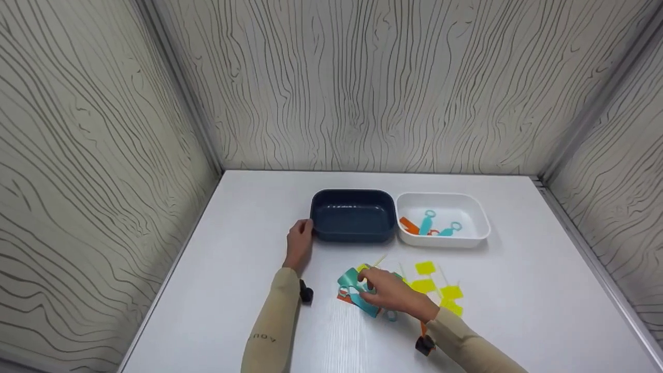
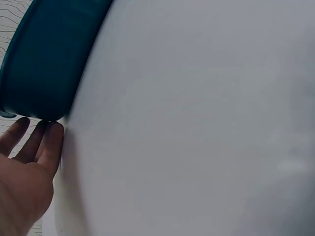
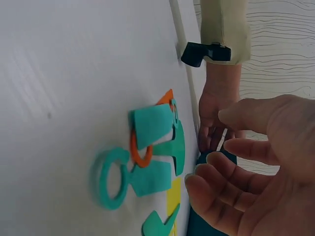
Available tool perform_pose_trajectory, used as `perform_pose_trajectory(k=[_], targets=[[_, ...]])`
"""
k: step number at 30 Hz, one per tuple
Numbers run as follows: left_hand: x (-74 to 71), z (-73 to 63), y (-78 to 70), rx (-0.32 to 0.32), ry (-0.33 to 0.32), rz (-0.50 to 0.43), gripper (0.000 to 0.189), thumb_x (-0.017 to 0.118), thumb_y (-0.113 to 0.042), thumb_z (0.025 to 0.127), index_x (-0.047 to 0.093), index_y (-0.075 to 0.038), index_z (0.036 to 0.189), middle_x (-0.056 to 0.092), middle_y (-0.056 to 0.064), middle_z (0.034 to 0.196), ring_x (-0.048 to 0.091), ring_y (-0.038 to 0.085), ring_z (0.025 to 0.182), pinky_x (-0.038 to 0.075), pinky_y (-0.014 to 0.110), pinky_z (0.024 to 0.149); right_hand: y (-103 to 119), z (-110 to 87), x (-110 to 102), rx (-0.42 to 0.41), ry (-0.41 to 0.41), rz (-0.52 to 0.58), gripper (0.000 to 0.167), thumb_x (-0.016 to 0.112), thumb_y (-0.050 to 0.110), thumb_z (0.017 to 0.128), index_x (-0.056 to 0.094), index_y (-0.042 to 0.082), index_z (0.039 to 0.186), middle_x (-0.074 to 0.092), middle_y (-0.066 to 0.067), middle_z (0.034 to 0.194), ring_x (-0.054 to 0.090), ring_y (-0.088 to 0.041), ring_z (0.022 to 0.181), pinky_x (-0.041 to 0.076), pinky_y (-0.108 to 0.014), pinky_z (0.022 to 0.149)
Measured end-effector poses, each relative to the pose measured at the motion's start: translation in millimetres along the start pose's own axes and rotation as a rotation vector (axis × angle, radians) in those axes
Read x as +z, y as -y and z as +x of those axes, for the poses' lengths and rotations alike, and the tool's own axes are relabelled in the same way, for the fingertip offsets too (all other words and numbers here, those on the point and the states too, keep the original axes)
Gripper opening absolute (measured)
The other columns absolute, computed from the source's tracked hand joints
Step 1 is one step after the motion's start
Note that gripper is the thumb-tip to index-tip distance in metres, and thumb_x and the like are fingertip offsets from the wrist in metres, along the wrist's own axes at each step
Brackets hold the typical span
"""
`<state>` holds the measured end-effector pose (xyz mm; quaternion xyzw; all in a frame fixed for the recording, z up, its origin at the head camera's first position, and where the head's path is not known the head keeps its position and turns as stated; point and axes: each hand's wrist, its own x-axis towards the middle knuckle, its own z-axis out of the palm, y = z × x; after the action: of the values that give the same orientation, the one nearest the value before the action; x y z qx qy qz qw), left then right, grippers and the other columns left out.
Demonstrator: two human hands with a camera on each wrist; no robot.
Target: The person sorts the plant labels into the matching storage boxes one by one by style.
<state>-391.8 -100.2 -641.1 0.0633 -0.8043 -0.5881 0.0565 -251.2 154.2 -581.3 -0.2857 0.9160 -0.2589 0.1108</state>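
My left hand [image 1: 299,246] touches the left end of a dark blue bin [image 1: 355,238] with its fingertips; the left wrist view shows those fingers [image 2: 50,147] fairly straight against the bin's wall. Over a loose pile of flat plastic tags hovers my right hand [image 1: 393,294]. Its fingers are loosely bent, and the right wrist view shows nothing between them and the thumb. The pile holds teal tags [image 3: 153,125] with ring ends, a green piece [image 1: 348,277] and an orange tag [image 1: 344,297]. Part of the pile is hidden under the right hand.
Beside the blue bin stands a white bin [image 1: 445,241] holding teal tags [image 1: 426,225] and orange tags [image 1: 408,225]. Several yellow tags [image 1: 424,268] with thin tails lie right of the pile. Wood-patterned panels [image 1: 352,93] enclose the white table [image 1: 222,248] at the back and sides.
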Motion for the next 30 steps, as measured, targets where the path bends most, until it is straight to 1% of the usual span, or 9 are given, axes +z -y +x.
perform_pose_trajectory(k=[2,7,11,14,19,22,27,30], targets=[[-0.3,0.0,0.5,0.009,-0.01,-0.002,0.044,0.046,-0.044,0.101,0.065,-0.01,0.12,0.067,0.006,0.116,0.061,0.022,0.113,0.047,0.041,0.1,0.0,-0.8,7.0,0.002,0.006,-0.023,0.03,0.065,0.027,0.092,0.058,0.01,0.116,0.059,-0.003,0.091,0.048,-0.009,0.076,0.044,-0.026,0.067],[-0.8,-0.2,0.0,0.003,-0.009,-0.002,0.048,0.046,-0.049,0.1,0.064,-0.011,0.121,0.067,0.006,0.118,0.06,0.022,0.114,0.046,0.041,0.101,2.8,-1.6,21.6,0.033,0.016,-0.081,0.031,0.066,0.03,0.091,0.058,0.013,0.115,0.053,0.001,0.088,0.043,-0.009,0.071,0.039,-0.024,0.062],[-0.9,-1.2,-0.9,-0.005,-0.003,-0.002,0.048,0.046,-0.048,0.1,0.064,-0.01,0.122,0.067,0.006,0.119,0.06,0.022,0.115,0.046,0.041,0.101,5.8,-1.0,29.0,0.038,0.006,-0.112,0.03,0.067,0.027,0.089,0.058,0.012,0.114,0.055,-0.001,0.091,0.044,-0.01,0.071,0.04,-0.026,0.062],[-0.8,-1.9,-1.4,-0.012,0.003,-0.007,0.047,0.045,-0.047,0.1,0.064,-0.01,0.122,0.066,0.006,0.119,0.06,0.023,0.115,0.045,0.041,0.102,7.6,-0.7,31.8,0.033,-0.013,-0.14,0.028,0.068,0.024,0.088,0.057,0.011,0.111,0.056,-0.003,0.092,0.045,-0.011,0.069,0.041,-0.027,0.061],[-0.4,-1.9,-0.7,-0.02,0.002,0.002,0.047,0.045,-0.048,0.1,0.064,-0.012,0.122,0.066,0.006,0.118,0.06,0.022,0.115,0.045,0.041,0.102,8.1,0.1,34.2,0.013,-0.032,-0.182,0.026,0.069,0.021,0.086,0.057,0.011,0.107,0.055,-0.004,0.086,0.044,-0.013,0.066,0.037,-0.027,0.056],[-0.6,-1.7,-0.4,-0.011,0.003,0.001,0.046,0.045,-0.047,0.101,0.064,-0.011,0.122,0.066,0.006,0.119,0.06,0.022,0.116,0.045,0.041,0.103,8.1,1.4,34.5,0.021,-0.021,-0.194,0.026,0.069,0.021,0.086,0.058,0.01,0.107,0.056,-0.005,0.086,0.044,-0.013,0.066,0.036,-0.028,0.055],[-1.1,-1.1,0.6,0.013,0.009,0.009,0.048,0.045,-0.046,0.101,0.064,-0.009,0.123,0.067,0.006,0.118,0.06,0.023,0.115,0.045,0.042,0.102,9.1,3.1,34.2,0.053,0.012,-0.193,0.027,0.07,0.022,0.086,0.06,0.011,0.109,0.058,-0.006,0.09,0.045,-0.014,0.069,0.039,-0.029,0.058],[-1.2,-1.0,1.7,0.015,0.013,0.006,0.047,0.046,-0.046,0.101,0.064,-0.009,0.123,0.067,0.006,0.118,0.06,0.023,0.116,0.045,0.042,0.102,9.2,2.0,33.7,0.037,0.003,-0.184,0.028,0.07,0.021,0.085,0.061,0.011,0.11,0.058,-0.006,0.089,0.045,-0.013,0.067,0.038,-0.028,0.057]])
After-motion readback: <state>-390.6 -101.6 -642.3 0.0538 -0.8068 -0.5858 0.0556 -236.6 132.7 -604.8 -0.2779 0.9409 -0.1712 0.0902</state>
